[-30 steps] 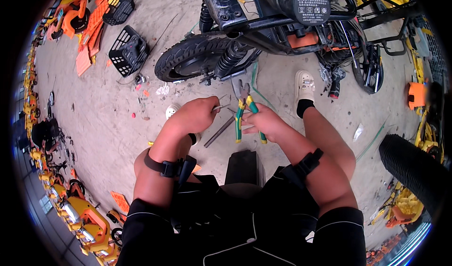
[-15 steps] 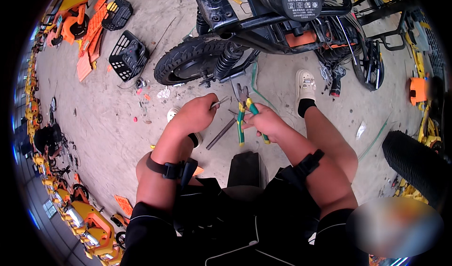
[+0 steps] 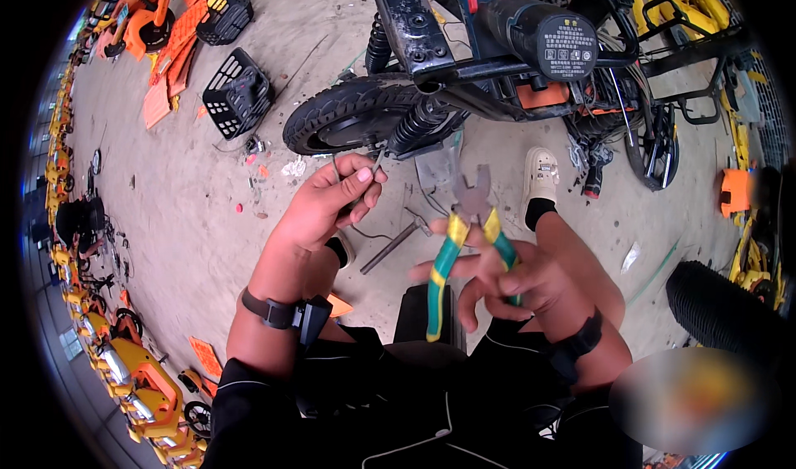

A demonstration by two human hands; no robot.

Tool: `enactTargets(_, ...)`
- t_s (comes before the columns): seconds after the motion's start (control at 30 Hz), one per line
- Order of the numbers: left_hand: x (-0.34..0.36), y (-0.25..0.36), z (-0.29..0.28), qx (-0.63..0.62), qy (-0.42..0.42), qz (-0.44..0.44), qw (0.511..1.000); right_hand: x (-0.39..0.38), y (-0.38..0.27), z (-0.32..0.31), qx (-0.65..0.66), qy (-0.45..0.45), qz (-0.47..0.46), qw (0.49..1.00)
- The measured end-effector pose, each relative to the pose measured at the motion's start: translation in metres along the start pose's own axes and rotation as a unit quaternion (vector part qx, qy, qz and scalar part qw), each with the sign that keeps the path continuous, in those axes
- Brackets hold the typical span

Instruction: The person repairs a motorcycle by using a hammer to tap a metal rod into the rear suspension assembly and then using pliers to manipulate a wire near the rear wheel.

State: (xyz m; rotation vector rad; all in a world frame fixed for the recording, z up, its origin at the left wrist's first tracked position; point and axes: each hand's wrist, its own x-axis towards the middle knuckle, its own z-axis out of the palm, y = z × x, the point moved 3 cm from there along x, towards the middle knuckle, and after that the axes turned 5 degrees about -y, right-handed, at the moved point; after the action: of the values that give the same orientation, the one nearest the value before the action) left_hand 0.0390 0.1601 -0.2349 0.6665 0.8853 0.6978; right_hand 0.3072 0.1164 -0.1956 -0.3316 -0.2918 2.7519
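Between the thumb and fingers of my left hand (image 3: 336,199) is a thin grey wire (image 3: 378,164), its end sticking up near the rear wheel (image 3: 352,116). My right hand (image 3: 522,282) is wrapped loosely round pliers (image 3: 473,199) with green and yellow handles. Their handles are spread, the jaws point away from me, and nothing shows between the jaws. The pliers are apart from the wire. On the floor between my hands lies a hammer-shaped tool (image 3: 390,247) with a dark bar handle.
A stripped black vehicle frame (image 3: 489,87) stands ahead, with a cordless power tool (image 3: 531,34) on it. Black baskets (image 3: 238,94) and orange panels (image 3: 170,71) lie at the left. Another power tool (image 3: 594,174) is beyond my foot; a black tyre (image 3: 721,311) is at the right.
My right hand has drawn the pliers nearer to me and to the right, its fingers loosening. My left hand has turned, so its thumb and the pinched wire now show more.
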Motion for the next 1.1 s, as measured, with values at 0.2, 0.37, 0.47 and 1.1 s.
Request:
enactTargets(0.2, 0.000, -0.001, -0.003, -0.026, 0.003, 0.037, 0.999, 0.042, 0.020, -0.008, -0.047, -0.074, 0.076, 0.993)
enactTargets(0.37, 0.000, -0.002, -0.008, -0.018, 0.059, 0.056, 0.997, 0.052, 0.016, -0.018, -0.134, 0.026, 0.038, 0.990)
enactTargets(0.47, 0.001, -0.001, -0.013, -0.003, 0.059, 0.060, 0.996, 0.060, 0.012, -0.016, -0.182, 0.127, 0.009, 0.975)
enactTargets(1.1, 0.019, -0.006, 0.000, 0.239, 0.043, -0.021, 0.970, 0.057, 0.014, -0.042, -0.669, 0.300, -0.064, 0.677)
